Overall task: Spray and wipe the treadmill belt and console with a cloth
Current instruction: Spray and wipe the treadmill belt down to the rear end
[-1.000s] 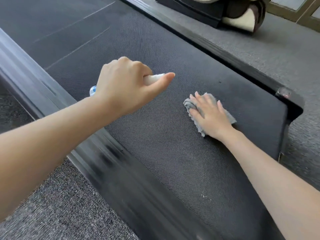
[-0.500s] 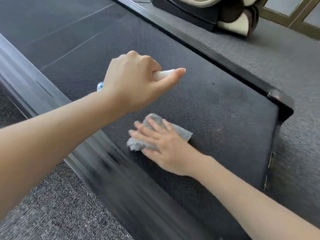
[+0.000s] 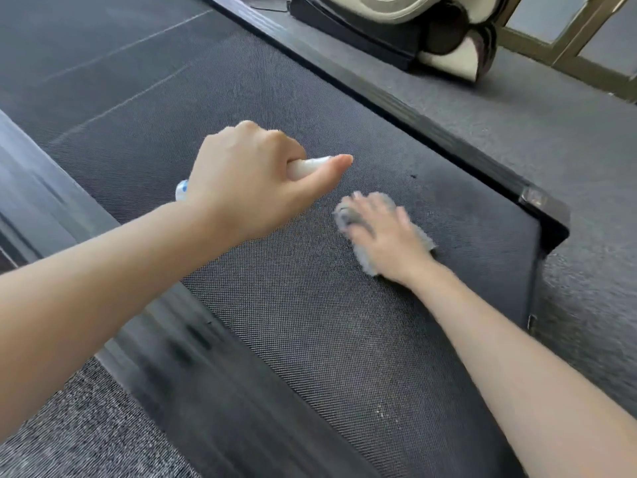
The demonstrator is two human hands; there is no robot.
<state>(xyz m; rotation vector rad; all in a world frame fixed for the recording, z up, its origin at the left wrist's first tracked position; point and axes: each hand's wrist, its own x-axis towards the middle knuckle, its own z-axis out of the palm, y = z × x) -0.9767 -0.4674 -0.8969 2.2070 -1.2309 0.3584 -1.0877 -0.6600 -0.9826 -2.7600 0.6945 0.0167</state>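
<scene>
While our right hand [image 3: 386, 232] lies flat with fingers spread on the grey cloth [image 3: 365, 258] and presses it to the treadmill belt [image 3: 310, 322] near the belt's end, our left hand [image 3: 248, 181] hovers above the belt, curled round a white spray bottle [image 3: 306, 165] with the thumb stretched along it. Our right hand is blurred. Dark side rails [image 3: 193, 367] flank the belt, and grey carpet [image 3: 586, 167] lies beyond.

Single head-worn view, aimed forward and down.
I look from close above the treadmill belt [image 3: 310, 322], which runs diagonally toward the upper left; carpet [image 3: 568, 160] borders it at both sides of my frame.
</scene>
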